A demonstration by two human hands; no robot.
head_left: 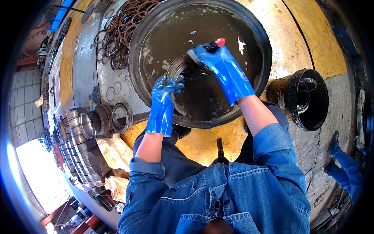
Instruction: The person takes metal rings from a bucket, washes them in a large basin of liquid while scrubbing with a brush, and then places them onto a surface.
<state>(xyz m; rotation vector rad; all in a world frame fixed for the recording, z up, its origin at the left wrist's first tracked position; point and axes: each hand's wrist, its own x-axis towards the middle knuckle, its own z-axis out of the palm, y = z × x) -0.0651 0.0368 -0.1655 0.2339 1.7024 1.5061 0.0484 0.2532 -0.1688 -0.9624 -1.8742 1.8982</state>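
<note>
A wide dark basin (266, 46) of murky brown liquid lies in front of my knees. Over its left half, my left hand (166, 90), in a blue rubber glove, is closed round the near-left side of some thin metal rings (177, 67), held tilted; how many is unclear. My right hand (213, 58), gloved the same way, grips a brush (219, 42) with a black and red handle. The brush's head touches or nearly touches the far-right part of the rings. Blur hides the bristles, and the rings' lower part is against the dark liquid.
Rusty rings (126, 23) lie heaped beyond the basin's left side. Cleaner rings (122, 117) and rows of metal cylinders (83, 150) stand at left, beside crumpled brown paper (113, 150). A black bucket (281, 91) with rings inside is at right. Another person's legs (344, 169) show far right.
</note>
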